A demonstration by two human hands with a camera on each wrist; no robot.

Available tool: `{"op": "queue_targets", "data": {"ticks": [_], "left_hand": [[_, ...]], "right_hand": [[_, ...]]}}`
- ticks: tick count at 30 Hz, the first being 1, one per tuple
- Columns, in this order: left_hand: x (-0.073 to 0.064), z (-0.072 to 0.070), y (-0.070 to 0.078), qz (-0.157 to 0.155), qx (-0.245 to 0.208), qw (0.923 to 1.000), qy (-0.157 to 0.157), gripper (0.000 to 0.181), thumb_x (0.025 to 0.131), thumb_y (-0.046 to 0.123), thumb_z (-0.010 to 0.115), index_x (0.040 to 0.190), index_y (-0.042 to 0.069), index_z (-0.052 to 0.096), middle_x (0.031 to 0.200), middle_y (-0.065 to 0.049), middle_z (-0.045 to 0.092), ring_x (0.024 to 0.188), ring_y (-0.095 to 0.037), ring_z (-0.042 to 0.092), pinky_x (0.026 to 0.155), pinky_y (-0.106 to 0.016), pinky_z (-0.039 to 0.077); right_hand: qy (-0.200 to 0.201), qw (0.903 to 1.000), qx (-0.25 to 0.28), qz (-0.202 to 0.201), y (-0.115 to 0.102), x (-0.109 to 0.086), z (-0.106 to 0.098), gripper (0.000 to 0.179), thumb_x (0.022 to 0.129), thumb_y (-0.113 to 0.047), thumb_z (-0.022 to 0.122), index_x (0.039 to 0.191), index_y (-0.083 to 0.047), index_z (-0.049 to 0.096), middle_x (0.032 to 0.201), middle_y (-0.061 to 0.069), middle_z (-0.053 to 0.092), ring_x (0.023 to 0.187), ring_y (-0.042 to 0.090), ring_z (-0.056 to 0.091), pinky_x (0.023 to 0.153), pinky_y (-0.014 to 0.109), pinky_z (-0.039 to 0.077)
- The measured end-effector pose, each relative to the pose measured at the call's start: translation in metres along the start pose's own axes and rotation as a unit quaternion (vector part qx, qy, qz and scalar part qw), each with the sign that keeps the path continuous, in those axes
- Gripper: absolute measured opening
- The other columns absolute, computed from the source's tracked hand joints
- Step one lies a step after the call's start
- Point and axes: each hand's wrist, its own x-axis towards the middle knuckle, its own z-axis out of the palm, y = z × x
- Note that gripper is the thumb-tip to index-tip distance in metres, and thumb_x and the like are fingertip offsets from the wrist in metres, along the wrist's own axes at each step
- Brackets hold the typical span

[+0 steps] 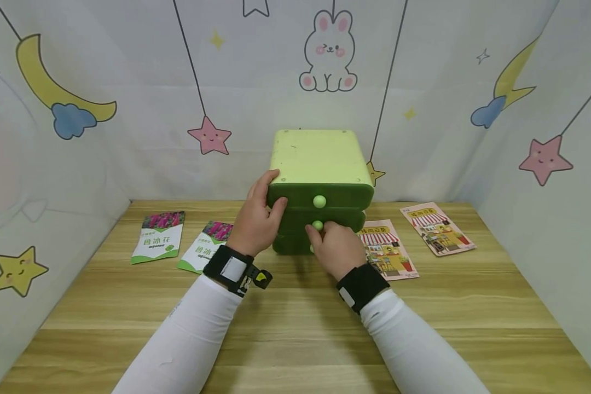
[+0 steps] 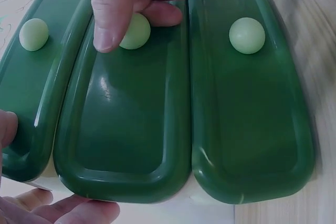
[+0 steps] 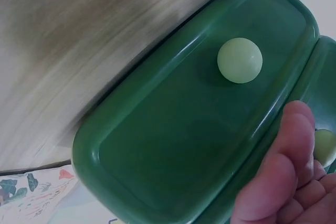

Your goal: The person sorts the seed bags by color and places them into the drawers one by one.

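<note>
A small drawer cabinet (image 1: 320, 156) with a pale yellow-green top and three dark green drawers stands in the middle. Each drawer front has a round light green knob. My left hand (image 1: 261, 219) grips the cabinet's left side, its thumb on the top drawer's front and its fingers along the side wall. My right hand (image 1: 340, 249) is at the middle drawer (image 2: 126, 114), thumb and fingers around its knob (image 2: 137, 31). In the right wrist view, the bottom drawer's knob (image 3: 240, 60) is untouched. All three drawer fronts look closed, the top one reaching slightly further out.
Two white-and-green flower packets (image 1: 158, 241) lie left of the cabinet, one partly behind my left wrist. Two pink illustrated packets (image 1: 437, 229) lie to its right, one partly behind my right hand. Under everything is a wood-grain table (image 1: 295, 339), enclosed by printed fabric walls (image 1: 143, 71).
</note>
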Motion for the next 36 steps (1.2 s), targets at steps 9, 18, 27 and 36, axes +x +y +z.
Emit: {"op": "queue_targets", "data": {"ticks": [9,18,27,36], "left_hand": [[0.0003,-0.0004,0.0011,-0.002,-0.005,1.0,0.003,0.053,0.099,0.032,0.047,0.146,0.034,0.024,0.144,-0.006,0.032,0.097,-0.014,0.052,0.079,-0.042,0.051],[-0.0007,-0.0002,0.0013,-0.006,-0.006,1.0,0.004,0.052,0.098,0.031,0.049,0.145,0.032,0.026,0.142,-0.007,0.034,0.094,-0.014,0.052,0.078,-0.041,0.051],[-0.0013,-0.0005,0.0017,-0.009,-0.005,0.9999,0.005,0.052,0.098,0.031,0.049,0.145,0.033,0.027,0.141,-0.008,0.034,0.093,-0.014,0.052,0.077,-0.041,0.051],[-0.001,-0.001,0.0024,-0.009,-0.005,0.9999,0.002,0.052,0.098,0.032,0.048,0.145,0.033,0.026,0.143,-0.006,0.033,0.09,-0.015,0.053,0.075,-0.041,0.051]], "right_hand": [[0.008,0.9999,-0.01,-0.006,-0.0005,0.0035,0.001,0.05,0.098,-0.044,0.043,0.057,-0.016,0.05,0.047,0.001,0.047,0.037,0.014,0.042,0.033,0.032,0.034],[0.01,0.9997,-0.016,-0.013,0.0001,0.0027,0.0015,0.048,0.098,-0.041,0.044,0.058,-0.016,0.049,0.047,0.001,0.047,0.038,0.014,0.043,0.034,0.032,0.034],[0.011,0.9997,-0.017,-0.012,0.0006,0.0023,0.002,0.047,0.098,-0.041,0.045,0.058,-0.016,0.049,0.047,0.001,0.047,0.037,0.014,0.042,0.034,0.032,0.034],[0.01,0.9997,-0.018,-0.01,-0.001,0.0024,0.0008,0.048,0.098,-0.04,0.045,0.058,-0.015,0.049,0.047,0.001,0.047,0.037,0.014,0.042,0.034,0.032,0.034]]}}
